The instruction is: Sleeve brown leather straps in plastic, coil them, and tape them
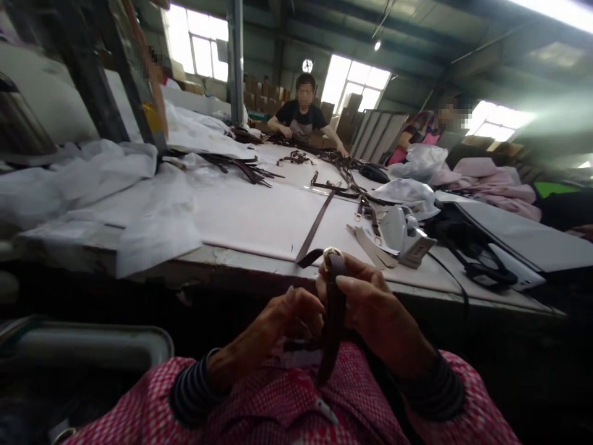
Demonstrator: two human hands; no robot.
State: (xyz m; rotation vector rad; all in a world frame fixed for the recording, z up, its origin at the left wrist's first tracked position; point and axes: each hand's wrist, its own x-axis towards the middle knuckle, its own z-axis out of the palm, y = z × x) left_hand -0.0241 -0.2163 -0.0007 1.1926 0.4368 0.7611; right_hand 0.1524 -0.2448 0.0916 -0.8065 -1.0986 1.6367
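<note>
Just beyond my lap, at the table's front edge, a dark brown leather strap (pixel 334 303) with a gold-coloured buckle (pixel 332 252) is held between my hands. My right hand (pixel 377 306) is closed on it just below the buckle, thumb on the near side. From the left, my left hand (pixel 273 324) meets the strap with curled fingers; part of its grip is hidden. One end of the strap hangs toward my checked apron. A brown strip (pixel 317 225) runs from beside the buckle across the white table.
The white table (pixel 245 213) carries bundles of brown straps (pixel 241 167), a white and grey device (pixel 405 238), plastic bags (pixel 412 194) and white sheeting (pixel 157 216) at left. A black headset-like object (pixel 482 253) lies right. A co-worker (pixel 301 117) handles straps across the table.
</note>
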